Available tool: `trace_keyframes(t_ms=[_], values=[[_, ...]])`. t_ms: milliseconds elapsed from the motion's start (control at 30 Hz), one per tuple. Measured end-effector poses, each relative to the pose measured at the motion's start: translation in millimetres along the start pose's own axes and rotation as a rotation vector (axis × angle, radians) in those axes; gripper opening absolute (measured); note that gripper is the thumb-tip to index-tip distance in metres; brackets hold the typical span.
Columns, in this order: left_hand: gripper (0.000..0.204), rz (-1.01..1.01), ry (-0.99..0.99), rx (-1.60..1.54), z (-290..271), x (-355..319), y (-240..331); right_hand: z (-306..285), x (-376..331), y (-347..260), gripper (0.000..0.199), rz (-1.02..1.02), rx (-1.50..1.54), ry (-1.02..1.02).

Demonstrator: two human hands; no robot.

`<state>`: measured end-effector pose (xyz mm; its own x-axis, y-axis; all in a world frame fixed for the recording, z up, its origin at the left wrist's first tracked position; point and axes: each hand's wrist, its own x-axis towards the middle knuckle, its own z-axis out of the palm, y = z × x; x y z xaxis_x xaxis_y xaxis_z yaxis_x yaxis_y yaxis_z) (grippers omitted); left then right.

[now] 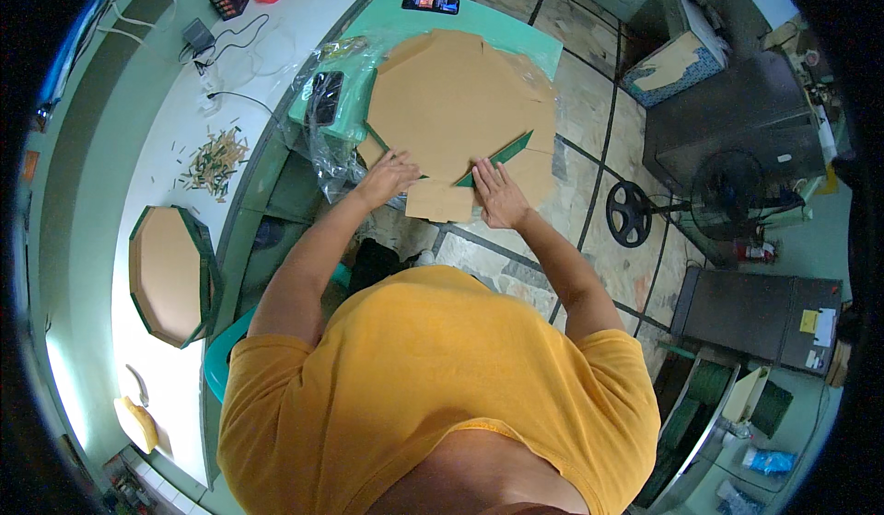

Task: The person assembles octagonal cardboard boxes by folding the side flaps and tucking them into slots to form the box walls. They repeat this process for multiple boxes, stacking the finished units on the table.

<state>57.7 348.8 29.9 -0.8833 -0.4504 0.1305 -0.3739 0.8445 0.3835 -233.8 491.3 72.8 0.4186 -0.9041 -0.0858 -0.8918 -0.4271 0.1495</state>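
Observation:
A large brown cardboard sheet (451, 92), cut with many sides, lies on the green table in front of me. Along its near right side a flap (502, 156) is folded inward and shows its green face. A narrower green edge shows along the near left side. My right hand (499, 195) lies on the near end of the green flap, fingers stretched out. At the near left edge my left hand (387, 180) presses down with its fingers extended. Between the hands a plain brown flap (440, 201) sticks out toward me.
On the white counter at left stand an octagonal green-sided cardboard tray (166, 276) and a heap of small green and brown scraps (214, 162). A lit phone (430, 3) lies at the table's far edge. Clear plastic wrap (331, 161) hangs beside the sheet. A fan (723, 193) stands right.

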Motion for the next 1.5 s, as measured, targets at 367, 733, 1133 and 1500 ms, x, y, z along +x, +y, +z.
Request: trace_keyframes(t_ms=[367,733,1133,1500], values=[[0.052,0.056,-0.004,-0.096,-25,-3,10,18,7,7,0.064,0.082,0.102,0.153],[0.028,0.110,0.076,-0.109,-29,5,13,0,20,12,0.035,0.089,0.330,0.328],[0.027,-0.298,0.224,-0.407,-7,28,4,8,45,1,0.026,0.565,0.805,0.147],[0.039,-0.111,0.144,0.065,-5,20,16,5,38,-10,0.034,0.109,0.279,0.266]])
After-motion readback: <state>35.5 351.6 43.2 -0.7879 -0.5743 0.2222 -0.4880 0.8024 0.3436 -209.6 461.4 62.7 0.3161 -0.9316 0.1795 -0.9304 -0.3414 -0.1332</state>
